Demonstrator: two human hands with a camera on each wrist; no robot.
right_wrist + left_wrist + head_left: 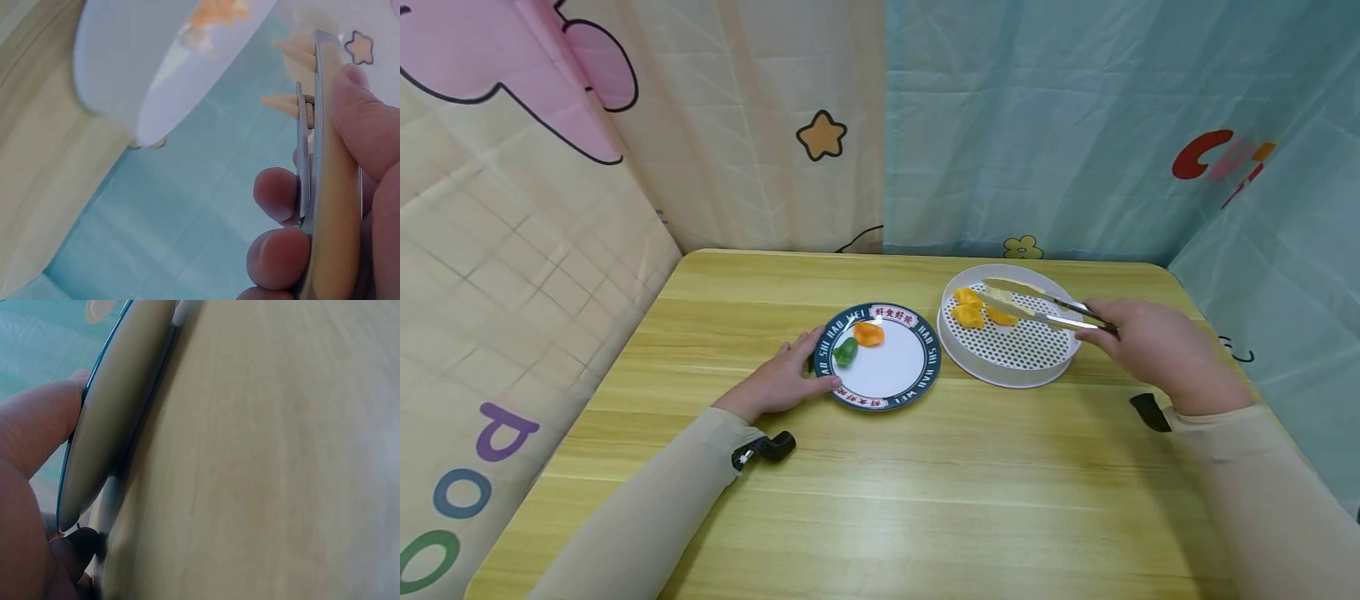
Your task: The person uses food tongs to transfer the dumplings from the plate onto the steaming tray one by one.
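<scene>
In the head view my left hand [782, 379] grips the left rim of a round plate [895, 362], white with a dark blue lettered border. The left wrist view shows the thumb on the upper side of the plate [119, 412] and fingers at its lower edge. On the plate lie an orange dumpling-shaped piece [868, 334] and a green one [846, 352]. My right hand [1161, 346] holds metal tongs [1063, 320] with pale tips. These tips are over a white perforated basket [1011, 377] with several yellow dumpling-shaped pieces [967, 317]. Whether the tips touch a piece, I cannot tell.
A wood-grain table [880, 500] carries the plate and, to its right, the basket. Printed curtains [745, 125] stand along the table's back and sides. Black straps or mounts sit at both wrists.
</scene>
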